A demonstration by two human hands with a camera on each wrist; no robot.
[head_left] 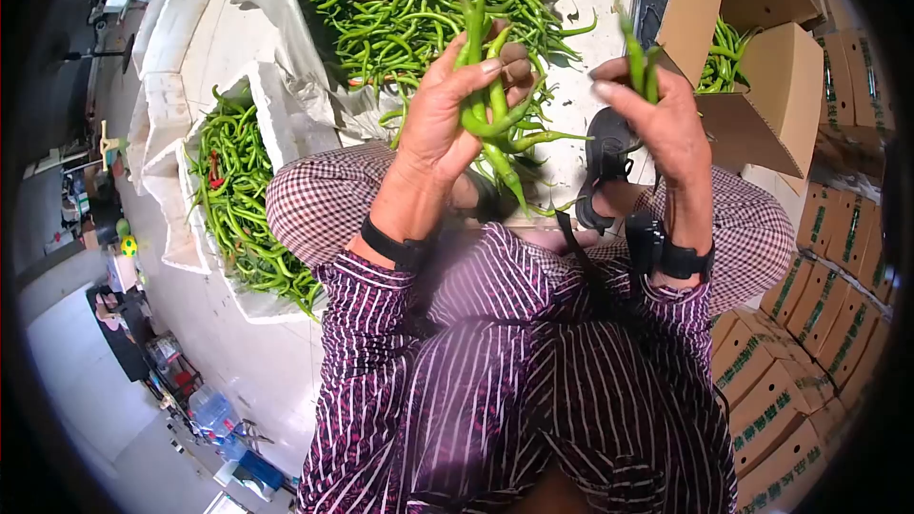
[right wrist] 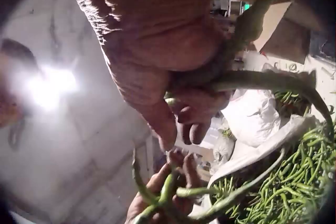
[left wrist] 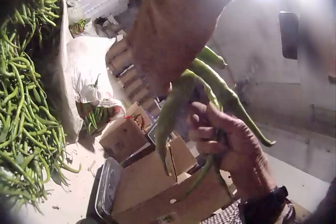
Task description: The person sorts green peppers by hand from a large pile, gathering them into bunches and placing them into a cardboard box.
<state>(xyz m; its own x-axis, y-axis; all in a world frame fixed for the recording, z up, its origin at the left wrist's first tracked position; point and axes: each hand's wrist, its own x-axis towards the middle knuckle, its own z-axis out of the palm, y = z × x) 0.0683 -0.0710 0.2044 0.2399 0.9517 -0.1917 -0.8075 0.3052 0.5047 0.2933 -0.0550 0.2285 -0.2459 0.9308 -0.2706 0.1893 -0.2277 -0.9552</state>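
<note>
In the head view my left hand (head_left: 438,114) holds a small bunch of long green chili peppers (head_left: 505,171), thumb across them, tips hanging below the palm. My right hand (head_left: 674,128), a little way to the right, pinches a couple of green chili peppers (head_left: 635,62) between thumb and fingers; they are partly blurred. From the left wrist, thick peppers (left wrist: 176,108) show below the left hand, with the right hand (left wrist: 239,148) behind them. The right wrist view has a curved pepper (right wrist: 268,81) sticking out of the right hand, and the left hand's peppers lower down.
A big heap of green chili peppers (head_left: 390,29) lies ahead on pale sheeting. Left stands a white-lined container of peppers (head_left: 238,200) with some red ones. An opened cardboard box (head_left: 781,67) holding peppers sits right, beside a dark tray (head_left: 650,8). Stacked cartons (head_left: 776,400) line the right side.
</note>
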